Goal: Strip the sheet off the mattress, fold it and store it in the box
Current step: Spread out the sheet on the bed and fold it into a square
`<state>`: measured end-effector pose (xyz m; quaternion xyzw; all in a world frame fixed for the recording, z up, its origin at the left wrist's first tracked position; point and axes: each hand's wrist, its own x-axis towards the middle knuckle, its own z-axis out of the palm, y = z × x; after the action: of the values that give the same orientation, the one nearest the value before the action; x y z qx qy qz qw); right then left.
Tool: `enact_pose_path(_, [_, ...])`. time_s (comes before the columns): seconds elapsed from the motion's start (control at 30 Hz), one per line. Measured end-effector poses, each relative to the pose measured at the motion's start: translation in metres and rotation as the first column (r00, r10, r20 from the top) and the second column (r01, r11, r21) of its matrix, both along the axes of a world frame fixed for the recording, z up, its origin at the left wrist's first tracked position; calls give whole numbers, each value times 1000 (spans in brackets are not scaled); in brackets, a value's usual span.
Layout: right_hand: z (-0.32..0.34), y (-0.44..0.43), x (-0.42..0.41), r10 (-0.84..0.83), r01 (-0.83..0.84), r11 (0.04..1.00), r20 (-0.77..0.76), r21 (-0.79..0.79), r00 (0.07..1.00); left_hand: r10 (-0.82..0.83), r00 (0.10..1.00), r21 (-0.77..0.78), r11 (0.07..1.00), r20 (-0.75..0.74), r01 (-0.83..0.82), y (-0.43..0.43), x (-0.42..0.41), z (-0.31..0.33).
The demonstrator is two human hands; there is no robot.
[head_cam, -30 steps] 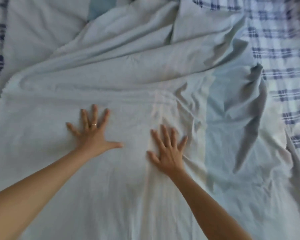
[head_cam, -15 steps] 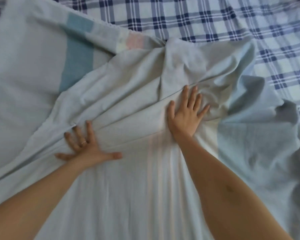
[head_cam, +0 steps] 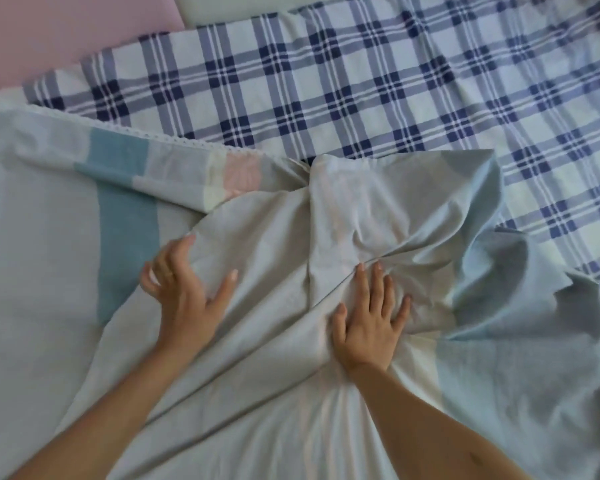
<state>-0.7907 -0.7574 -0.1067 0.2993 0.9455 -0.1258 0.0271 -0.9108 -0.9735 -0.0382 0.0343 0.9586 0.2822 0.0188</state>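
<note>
Plaid bedding (head_cam: 361, 98), rumpled sheet (head_cam: 274, 220) under curled left hand (head_cam: 187, 299), flat right hand (head_cam: 368, 323)

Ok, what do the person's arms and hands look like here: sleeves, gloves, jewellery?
The left hand and right hand are ungloved, with no sleeves or watch in view up to the frame edge. Any ring on the left fingers is too blurred to confirm.

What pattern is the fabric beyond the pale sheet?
The fabric is blue-and-white plaid, best seen in the head view.
</note>
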Motion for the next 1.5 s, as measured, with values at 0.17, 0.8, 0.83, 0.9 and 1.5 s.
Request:
enact_pose_path(0.17, [-2, 1, -1, 0, 0, 1000, 12, 27, 1000, 193, 730, -131, 981, 656, -142, 37, -146, -10])
enact_pose_path(0.8, [64, 87, -83, -211, 193, 978, -362, -84, 908, 211, 744, -315, 949, 634, -1, 44, -152, -23])
enact_pose_path(0.83, [75, 112, -105, -345, 312, 938, -345, -149, 873, 206, 748, -313, 950, 631, 2, 43, -151, -24])
enact_pose_path(0.9, [92, 157, -139, -600, 509, 765, -147, -396, 787, 205, 766, -314, 949, 609, -4, 43, -148, -25])
enact_pose_path(1.5, [160, 123, 62, 285, -82, 937, 606, -339, 743, -570, 812, -342, 793, -125, 504, 97, -79, 24])
